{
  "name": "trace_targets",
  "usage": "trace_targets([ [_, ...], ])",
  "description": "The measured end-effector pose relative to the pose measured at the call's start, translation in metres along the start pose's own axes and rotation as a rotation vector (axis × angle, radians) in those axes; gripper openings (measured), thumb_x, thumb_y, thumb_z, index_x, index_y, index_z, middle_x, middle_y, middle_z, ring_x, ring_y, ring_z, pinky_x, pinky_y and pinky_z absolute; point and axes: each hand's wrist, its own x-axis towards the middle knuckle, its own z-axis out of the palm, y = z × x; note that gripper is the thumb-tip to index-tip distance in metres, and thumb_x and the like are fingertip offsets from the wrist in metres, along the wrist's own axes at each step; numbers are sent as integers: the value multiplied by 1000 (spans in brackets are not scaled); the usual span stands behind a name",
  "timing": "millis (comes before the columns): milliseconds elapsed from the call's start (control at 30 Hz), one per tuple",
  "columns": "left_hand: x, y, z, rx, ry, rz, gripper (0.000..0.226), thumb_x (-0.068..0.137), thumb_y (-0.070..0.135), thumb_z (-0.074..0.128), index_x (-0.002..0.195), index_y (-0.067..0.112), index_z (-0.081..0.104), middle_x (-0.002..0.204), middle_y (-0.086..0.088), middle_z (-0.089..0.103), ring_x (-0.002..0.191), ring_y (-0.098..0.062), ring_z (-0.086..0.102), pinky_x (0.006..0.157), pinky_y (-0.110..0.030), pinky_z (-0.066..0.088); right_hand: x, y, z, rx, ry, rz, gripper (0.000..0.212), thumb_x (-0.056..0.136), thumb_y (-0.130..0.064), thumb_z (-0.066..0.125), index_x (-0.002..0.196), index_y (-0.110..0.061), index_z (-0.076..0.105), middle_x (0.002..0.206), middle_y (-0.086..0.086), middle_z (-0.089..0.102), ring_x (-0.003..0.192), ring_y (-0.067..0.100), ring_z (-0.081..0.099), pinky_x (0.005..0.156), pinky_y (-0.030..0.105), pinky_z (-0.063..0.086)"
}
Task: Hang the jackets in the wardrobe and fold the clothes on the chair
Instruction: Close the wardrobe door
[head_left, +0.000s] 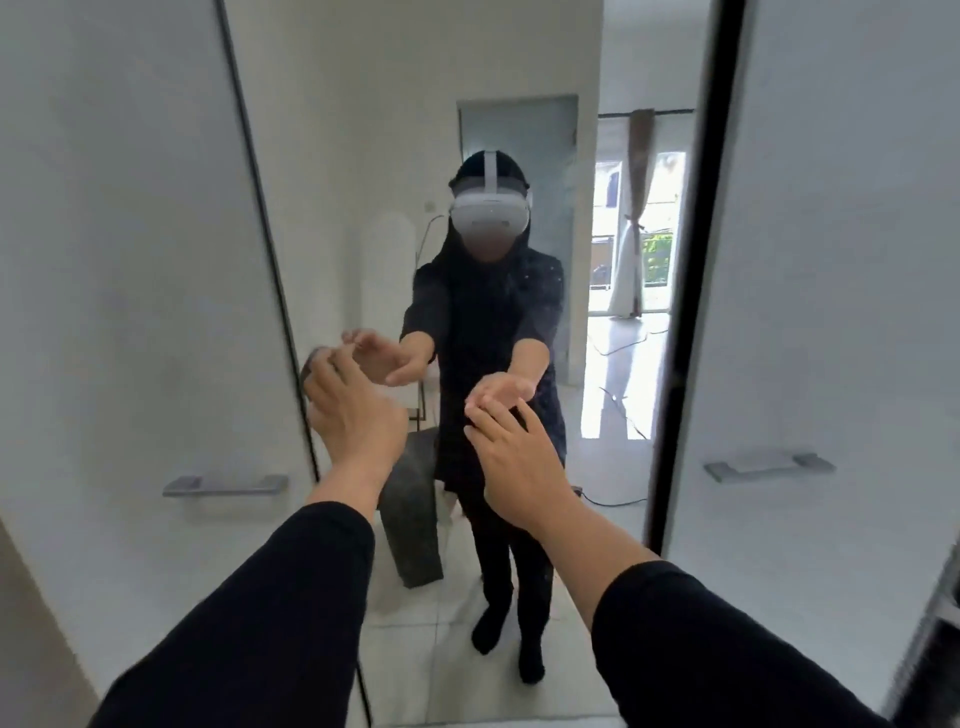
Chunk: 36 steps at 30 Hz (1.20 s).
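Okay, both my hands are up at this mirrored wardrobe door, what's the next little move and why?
Probably slide or pull the mirrored door open. Both hands are empty: the left hand is at the door's left edge, the right hand reaches toward the glass. No jacket is in hand, and the wardrobe's inside is hidden, so opening comes before hanging anything.

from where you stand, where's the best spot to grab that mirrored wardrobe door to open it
Probably its left vertical edge, at the dark seam beside the white panel. The mirrored door shows no handle of its own; the bar handles sit on the white panels either side. The left hand is already at that edge with fingers curled, so hook fingertips there from the front. Whether it slides or swings isn't clear.
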Motion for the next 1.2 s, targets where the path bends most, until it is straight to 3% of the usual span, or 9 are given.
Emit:
trace_targets([
  [133,-63,69,46,-192,-72,192,51,73,0,54,120,13,42,128,-8,34,115,-26,35,96,-39,38,-65,58,-2,17,81,247,43,64,-8,71,106,-13,69,123,7,61,123,27,52,104,46,37],
  [233,-103,120,77,-408,-328,297,41,81,-2,52,118,15,49,121,-1,44,106,-14,42,83,-26,38,-109,100,-9,8,139,441,47,51,-2,69,97,-13,66,102,6,62,98,29,61,90,44,48],
  [300,-124,152,92,-559,-559,239,40,89,4,51,127,17,46,124,2,46,103,-10,45,82,-24,37,-135,128,-9,-1,144,555,47,51,0,65,96,-12,63,96,6,59,90,29,59,83,41,48],
  [467,-160,208,118,-707,-789,96,37,99,17,45,135,14,41,124,-1,53,107,-16,51,81,-25,38,-178,177,-1,110,-179,692,54,83,-10,46,137,-14,37,139,4,40,135,22,32,115,42,20],
  [567,-170,223,133,-643,-752,7,39,101,23,38,139,12,36,131,-10,52,113,-26,52,84,-30,39,-187,190,9,123,-311,637,57,92,-22,43,145,-13,24,149,4,28,143,22,17,118,52,6],
  [700,-181,228,141,-576,-602,-72,30,101,20,39,130,15,45,121,-10,57,97,-20,51,80,-30,38,-196,208,7,50,-280,502,55,98,-47,31,141,-15,32,143,5,37,136,25,29,116,52,8],
  [833,-203,229,135,-584,-513,-71,25,99,18,43,123,16,50,112,-4,59,97,-19,54,80,-29,40,-211,211,5,81,-228,460,67,94,-63,21,136,-15,40,136,7,45,128,30,38,114,50,17],
  [1033,-246,237,96,-565,-481,-88,26,97,16,50,122,12,53,112,-2,61,102,-17,57,89,-27,43,-249,206,-12,56,-197,416,57,96,-59,21,128,-19,48,123,9,53,115,32,47,109,50,26],
  [1200,-293,251,60,-556,-454,-59,20,95,19,54,115,16,55,102,2,62,94,-13,57,84,-25,44,-295,200,-29,232,-53,432,44,97,-47,34,117,-13,55,115,11,55,115,32,45,99,41,38],
])
